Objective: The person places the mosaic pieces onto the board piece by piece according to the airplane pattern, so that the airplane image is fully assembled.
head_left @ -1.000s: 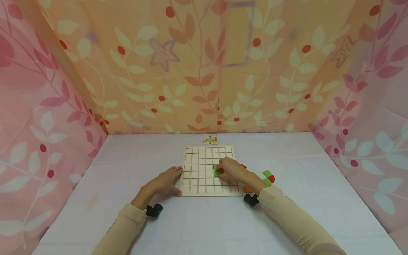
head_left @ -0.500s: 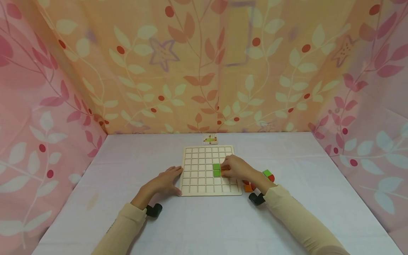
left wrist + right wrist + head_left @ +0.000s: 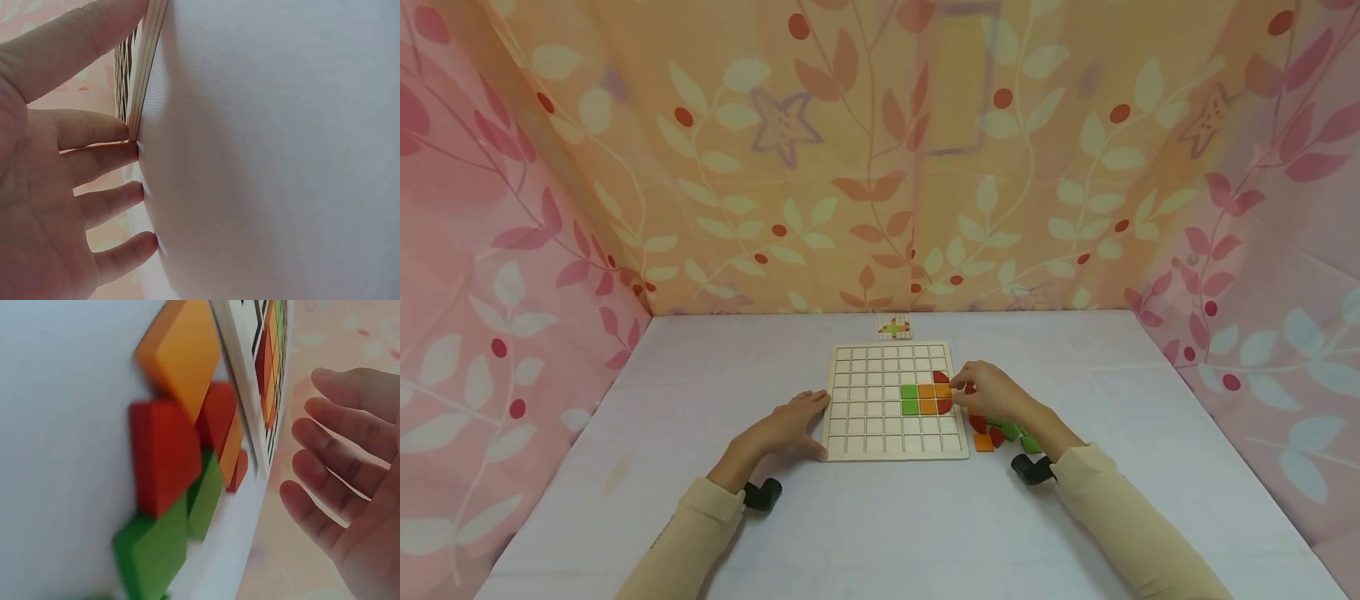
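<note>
A pale wooden grid board point(image 3: 859, 427) lies on the white table. On its right side are two green squares point(image 3: 910, 400), several orange squares point(image 3: 928, 406) and two red rounded pieces point(image 3: 944, 407). My left hand point(image 3: 790, 427) rests at the board's left edge, its fingers spread and fingertips down on the cloth, as the left wrist view shows. My right hand point(image 3: 992, 390) hovers at the board's right edge; in the right wrist view its fingers point(image 3: 331, 469) are loosely extended with nothing between them. Part of the loose pile is hidden under this hand.
Loose pieces lie right of the board: an orange square point(image 3: 983, 443), a red rounded piece point(image 3: 996, 436), green pieces point(image 3: 1032, 445) and others, some overlapping or close together. A small pattern card point(image 3: 895, 327) lies behind the board. Patterned curtains point(image 3: 880, 167) enclose the table's back and sides.
My right hand has moved right, from over the tiles to the board's right edge, uncovering the orange squares and red pieces. The left hand has stayed in place.
</note>
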The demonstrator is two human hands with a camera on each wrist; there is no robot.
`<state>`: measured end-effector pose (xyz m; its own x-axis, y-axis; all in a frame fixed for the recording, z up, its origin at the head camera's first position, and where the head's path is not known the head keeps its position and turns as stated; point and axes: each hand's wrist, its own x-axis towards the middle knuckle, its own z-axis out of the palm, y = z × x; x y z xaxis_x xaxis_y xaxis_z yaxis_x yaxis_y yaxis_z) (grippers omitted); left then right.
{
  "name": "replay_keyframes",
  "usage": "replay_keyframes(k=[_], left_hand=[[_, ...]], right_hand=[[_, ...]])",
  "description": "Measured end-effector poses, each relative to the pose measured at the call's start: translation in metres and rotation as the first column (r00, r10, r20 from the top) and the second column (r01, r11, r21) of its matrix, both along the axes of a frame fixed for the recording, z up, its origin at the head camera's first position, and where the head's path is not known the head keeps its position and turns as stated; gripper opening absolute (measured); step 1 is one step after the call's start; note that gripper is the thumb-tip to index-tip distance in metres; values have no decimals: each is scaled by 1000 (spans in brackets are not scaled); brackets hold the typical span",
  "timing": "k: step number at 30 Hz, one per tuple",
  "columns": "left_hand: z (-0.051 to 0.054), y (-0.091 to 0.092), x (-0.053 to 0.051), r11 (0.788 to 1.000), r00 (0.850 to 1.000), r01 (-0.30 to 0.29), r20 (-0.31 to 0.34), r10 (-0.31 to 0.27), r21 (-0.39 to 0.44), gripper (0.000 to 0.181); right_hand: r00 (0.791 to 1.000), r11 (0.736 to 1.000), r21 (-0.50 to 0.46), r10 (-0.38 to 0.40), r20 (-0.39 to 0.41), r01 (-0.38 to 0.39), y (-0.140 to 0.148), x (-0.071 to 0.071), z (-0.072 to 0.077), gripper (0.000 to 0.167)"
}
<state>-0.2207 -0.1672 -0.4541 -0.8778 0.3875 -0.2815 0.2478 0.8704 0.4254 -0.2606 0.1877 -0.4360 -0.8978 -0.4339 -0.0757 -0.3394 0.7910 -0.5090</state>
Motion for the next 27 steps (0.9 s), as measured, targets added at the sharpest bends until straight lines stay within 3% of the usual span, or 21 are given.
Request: replay_keyframes(k=[11, 22, 27], left_hand=[[-1, -1, -1, 1000, 1000, 0, 11, 0, -3, 95], [1, 0, 0, 1000, 1000, -1, -1, 1, 0, 95], [-1, -1, 0, 1000, 1000, 8, -4, -8, -5, 95]], right_hand=[[994, 995, -9, -103, 27, 103, 38, 4, -5, 24], [990, 991, 36, -131, 54, 129, 62, 6, -10, 26], [993, 992, 53, -119, 27, 117, 77, 10, -14, 21]])
